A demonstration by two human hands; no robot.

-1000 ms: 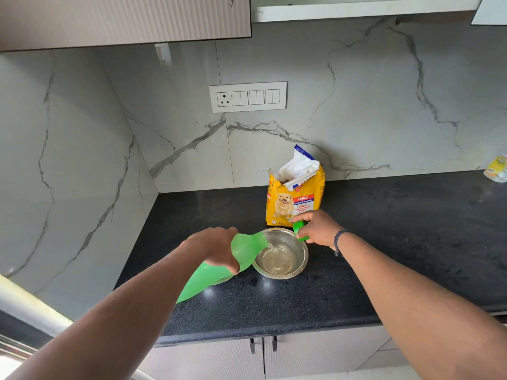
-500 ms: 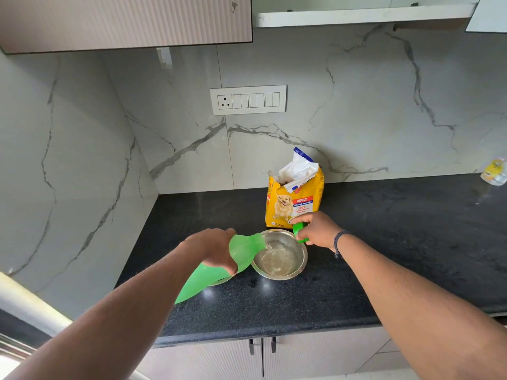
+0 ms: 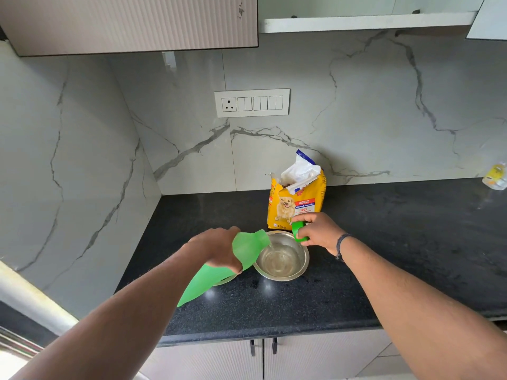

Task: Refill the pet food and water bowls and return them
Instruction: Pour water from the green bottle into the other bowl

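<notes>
My left hand [image 3: 216, 249] grips a green plastic bottle [image 3: 211, 278] tilted mouth-down over a steel bowl [image 3: 297, 266] on the black counter. A thin stream of water runs from the bottle's mouth into the bowl, which holds some clear water. My right hand [image 3: 319, 231] hovers at the bowl's far right rim, closed on the green bottle cap [image 3: 297, 231]. A second steel bowl [image 3: 223, 281] lies mostly hidden beneath the bottle, left of the first. An opened yellow dog food bag [image 3: 297, 202] stands upright just behind the bowl.
The black counter [image 3: 411, 242] meets marble walls at the back and left. A small yellow-labelled bottle [image 3: 495, 176] sits far right by the wall. A socket and switch panel [image 3: 251, 102] is on the wall; cabinet doors lie below the counter's front edge.
Water keeps pouring and its level in the bowl has risen slightly. Both hands stay almost where they were.
</notes>
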